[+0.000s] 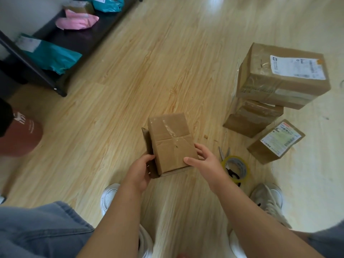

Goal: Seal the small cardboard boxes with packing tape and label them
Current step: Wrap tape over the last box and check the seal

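A small cardboard box [171, 142] with old clear tape on its top face sits over the wooden floor in front of me, a side flap hanging open at its left. My left hand [140, 172] grips that open flap edge at the box's near left corner. My right hand [203, 161] holds the box's near right corner, thumb on top and fingers along the side. A roll of packing tape [237, 170] lies on the floor just right of my right hand, with scissors [224, 155] partly under it.
A stack of two taped boxes [279, 79] stands at the right, the top one labelled, and a small labelled box [275, 141] lies beside them. A dark low shelf [55, 53] with teal and pink mailer bags runs along the upper left. A brown round object [20, 136] sits at left.
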A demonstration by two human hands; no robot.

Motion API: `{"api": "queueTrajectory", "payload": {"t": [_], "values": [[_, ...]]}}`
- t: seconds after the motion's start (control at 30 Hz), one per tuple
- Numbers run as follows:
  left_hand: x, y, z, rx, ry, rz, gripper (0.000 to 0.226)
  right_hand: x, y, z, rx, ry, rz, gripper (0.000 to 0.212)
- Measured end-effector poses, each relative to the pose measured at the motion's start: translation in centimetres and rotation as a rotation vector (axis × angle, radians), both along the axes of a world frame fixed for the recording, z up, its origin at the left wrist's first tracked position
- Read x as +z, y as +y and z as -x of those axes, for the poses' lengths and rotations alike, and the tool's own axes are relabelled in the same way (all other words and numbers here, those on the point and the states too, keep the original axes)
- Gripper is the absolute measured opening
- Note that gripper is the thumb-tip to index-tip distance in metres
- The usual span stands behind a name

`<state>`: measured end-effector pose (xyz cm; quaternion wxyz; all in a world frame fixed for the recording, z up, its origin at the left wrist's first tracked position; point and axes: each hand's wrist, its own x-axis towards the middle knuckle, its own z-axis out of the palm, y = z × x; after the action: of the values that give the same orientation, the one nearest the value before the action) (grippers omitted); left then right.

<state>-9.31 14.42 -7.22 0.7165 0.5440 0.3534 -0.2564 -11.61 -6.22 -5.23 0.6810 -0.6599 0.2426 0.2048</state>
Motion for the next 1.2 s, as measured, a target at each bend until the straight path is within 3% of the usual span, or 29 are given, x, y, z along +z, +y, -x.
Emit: {"api": "queueTrajectory", "payload": {"t": [0.17, 0.3, 0.57, 0.73, 0.9, 1.03, 1.2], "values": [[0.7, -0.5, -0.2, -0.003, -0.018, -0.004, 0.029, 0.4, 0.1, -0.3, 0.045, -0.052, 0.077, 0.072], [0.8, -0.8, -0.1, -0.058, -0.012, -0.045, 0.043, 0.7, 0.3, -0.5, 0.199, -0.006, 0.136, 0.068], [0.1, -2.6, 0.4, -0.198, -0.066, -0.262, 0.05, -2.9, 0.7, -0.4, 0.372, 0.095, 0.277, 0.064], [-1.2, -3.7, 1.2, -0.323, -0.14, -0.429, 0.067, -5.3, 0.8, 0.7, 0.351, 0.123, 0.305, 0.075], [-1.3, -5.2, 1.7, -0.538, -0.312, -0.592, 0.064, -7.5, 0.7, 1.7, 0.292, 0.171, 0.19, 0.096], [-1.4, -5.6, 2.1, -0.634, -0.272, -0.672, 0.078, -7.3, 0.5, 1.0, 0.244, 0.218, 0.103, 0.076], [0.9, -5.4, 1.3, -0.252, -0.094, -0.295, 0.048, -4.1, -0.2, -0.4, 0.008, 0.293, -0.062, 0.034]]}}
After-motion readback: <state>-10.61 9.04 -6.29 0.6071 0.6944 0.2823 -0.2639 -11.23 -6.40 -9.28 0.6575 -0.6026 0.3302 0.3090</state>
